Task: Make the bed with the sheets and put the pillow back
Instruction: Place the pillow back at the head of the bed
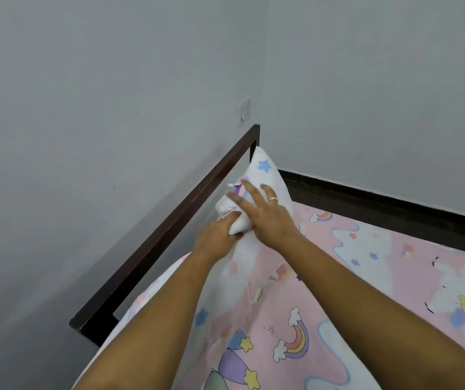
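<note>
1. Pillow (270,175), in a white case printed with stars and rainbows, lies along the head of the bed and leans against the dark headboard rail (169,229); its far corner pokes up just beside the rail's end post, in the corner of the room.
2. Our left hand (217,235) has its fingers curled round a bunched fold of the pillowcase near the pillow's upper edge and holds it in a tight pinch.
3. Our right hand (268,218) rests flat on the pillow just beside the left one, fingers straight and spread wide, holding nothing.
4. We see a ring (273,198) on one finger of the right hand.
5. Under the pillow and across the mattress lies the sheet (366,277), pink with clouds, rainbows and cartoon animals; it looks flat where we can see it.
6. Both forearms reach in from the bottom edge, side by side and uncrossed.
7. A plain grey wall (85,108) stands behind the rail, with a small socket plate (244,108) above the post.
8. A dark strip (394,209) runs along the foot of the right-hand wall, beside the sheet's far edge; we cannot tell whether it is bed frame or skirting.
</note>
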### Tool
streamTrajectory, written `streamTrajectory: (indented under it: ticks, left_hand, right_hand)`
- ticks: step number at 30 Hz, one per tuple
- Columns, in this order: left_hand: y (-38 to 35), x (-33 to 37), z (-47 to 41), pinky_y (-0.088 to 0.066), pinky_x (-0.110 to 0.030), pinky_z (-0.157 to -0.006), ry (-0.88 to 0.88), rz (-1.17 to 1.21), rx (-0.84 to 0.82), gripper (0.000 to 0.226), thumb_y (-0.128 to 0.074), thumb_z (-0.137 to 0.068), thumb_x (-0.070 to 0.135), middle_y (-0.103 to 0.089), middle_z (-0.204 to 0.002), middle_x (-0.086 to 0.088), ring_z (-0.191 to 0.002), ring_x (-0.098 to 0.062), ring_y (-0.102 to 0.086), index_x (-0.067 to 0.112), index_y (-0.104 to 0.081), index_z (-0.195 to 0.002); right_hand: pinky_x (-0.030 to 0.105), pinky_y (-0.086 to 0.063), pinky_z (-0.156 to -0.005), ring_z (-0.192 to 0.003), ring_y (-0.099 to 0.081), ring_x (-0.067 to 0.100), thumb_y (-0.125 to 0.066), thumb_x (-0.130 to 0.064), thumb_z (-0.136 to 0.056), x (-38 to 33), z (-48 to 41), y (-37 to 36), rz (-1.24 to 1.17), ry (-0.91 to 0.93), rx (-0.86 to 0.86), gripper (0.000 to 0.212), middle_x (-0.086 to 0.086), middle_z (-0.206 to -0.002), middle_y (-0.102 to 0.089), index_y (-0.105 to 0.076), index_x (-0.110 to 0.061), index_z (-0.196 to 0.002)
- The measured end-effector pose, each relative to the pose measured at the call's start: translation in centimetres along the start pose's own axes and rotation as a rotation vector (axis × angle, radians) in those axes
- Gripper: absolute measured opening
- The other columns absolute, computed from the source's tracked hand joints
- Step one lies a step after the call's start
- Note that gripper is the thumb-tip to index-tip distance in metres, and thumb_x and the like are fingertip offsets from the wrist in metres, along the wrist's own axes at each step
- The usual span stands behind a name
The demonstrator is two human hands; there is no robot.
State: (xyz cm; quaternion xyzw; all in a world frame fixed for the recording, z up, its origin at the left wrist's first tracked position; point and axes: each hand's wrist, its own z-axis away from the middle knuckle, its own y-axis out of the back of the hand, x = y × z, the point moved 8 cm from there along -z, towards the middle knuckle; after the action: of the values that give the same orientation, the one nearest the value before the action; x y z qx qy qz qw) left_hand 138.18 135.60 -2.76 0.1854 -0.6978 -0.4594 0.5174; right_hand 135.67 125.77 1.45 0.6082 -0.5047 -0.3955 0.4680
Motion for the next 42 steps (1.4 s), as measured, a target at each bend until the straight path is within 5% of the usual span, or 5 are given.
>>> streamTrajectory:
  ticks: [4,9,18,26,42]
  left_hand:
    - [-2.6,-1.1,-1.2,-0.045,-0.036,-0.084,-0.048,-0.01,-0.012,0.047,-0.058,-0.091,0.026,-0.06,-0.124,-0.01,-0.108,-0.03,-0.057,0.019,-0.048,-0.136]
    - [-6.1,-5.9,0.6,-0.047,-0.038,-0.092,0.068,0.081,-0.031,0.045,-0.065,-0.084,0.014,-0.057,-0.118,-0.008,-0.11,-0.032,-0.054,0.022,-0.057,-0.128]
    - [-5.5,-17.3,8.7,-0.031,-0.052,-0.107,0.597,-0.342,-0.395,0.127,-0.064,-0.041,0.086,-0.035,-0.149,0.0,-0.134,-0.029,-0.039,0.039,-0.011,-0.146]
    - [-4.4,-15.8,7.5,-0.048,-0.029,-0.091,0.54,-0.42,-0.129,0.044,-0.05,-0.091,0.052,-0.063,-0.12,0.0,-0.106,-0.02,-0.061,0.023,-0.053,-0.124]
    - [-2.7,-9.6,-9.1,-0.048,-0.032,-0.078,0.411,-0.217,0.129,0.026,-0.043,-0.099,0.027,-0.066,-0.105,-0.008,-0.092,-0.026,-0.064,0.013,-0.059,-0.114]
  right_hand:
    - [0.042,-0.049,-0.088,-0.145,-0.001,0.04,-0.064,-0.016,-0.088,0.5,-2.9,-4.4,0.267,0.112,-0.327,0.06,-0.003,-0.159,-0.008,-0.037,-0.029,-0.139]
    - [0.033,-0.033,-0.104,-0.125,-0.043,0.029,-0.051,-0.011,-0.094,1.6,-3.1,-10.9,0.363,0.243,-0.604,0.03,0.008,-0.13,-0.053,-0.055,-0.011,-0.124]
    - [0.035,-0.043,-0.094,-0.113,-0.049,0.028,-0.047,-0.005,-0.091,6.4,-3.2,-15.8,0.188,0.19,-0.51,0.027,0.011,-0.12,-0.053,-0.055,-0.011,-0.115]
    - [0.035,-0.039,-0.102,-0.121,-0.045,0.027,-0.049,-0.006,-0.091,7.3,-7.4,-15.6,0.203,0.173,-0.494,0.03,0.011,-0.128,-0.049,-0.053,-0.011,-0.12]
    - [0.044,-0.048,-0.088,-0.121,-0.043,0.03,-0.048,-0.002,-0.093,17.6,-20.7,-11.5,0.354,-0.022,-0.329,0.031,0.014,-0.127,-0.047,-0.051,-0.006,-0.123]
